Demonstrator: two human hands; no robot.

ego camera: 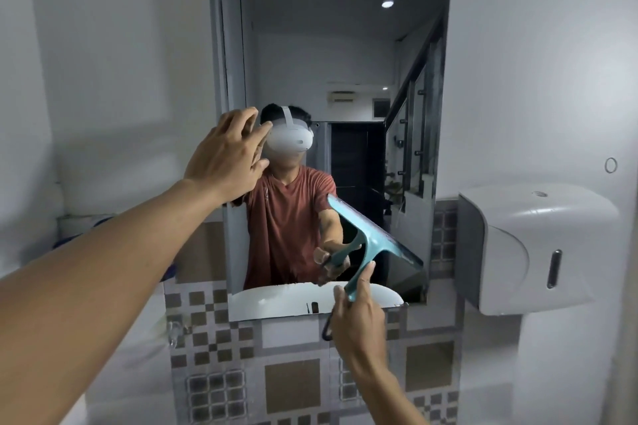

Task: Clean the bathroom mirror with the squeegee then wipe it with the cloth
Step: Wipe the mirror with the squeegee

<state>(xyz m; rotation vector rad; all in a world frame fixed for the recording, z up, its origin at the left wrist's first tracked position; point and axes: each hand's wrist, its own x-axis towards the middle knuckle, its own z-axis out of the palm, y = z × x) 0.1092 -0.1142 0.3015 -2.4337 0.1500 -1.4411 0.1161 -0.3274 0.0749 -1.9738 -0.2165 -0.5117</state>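
Note:
The tall rectangular mirror hangs on the wall straight ahead. My right hand grips the handle of a light blue squeegee, whose blade lies tilted against the lower right part of the glass. My left hand is raised with fingers spread, pressed on or just at the mirror's left edge at mid height. The mirror reflects a person in a red shirt and the white sink below. No cloth is visible.
A white paper dispenser is mounted on the wall right of the mirror. Brown and grey patterned tiles cover the wall beneath it. A white shelf with something blue sits at the left.

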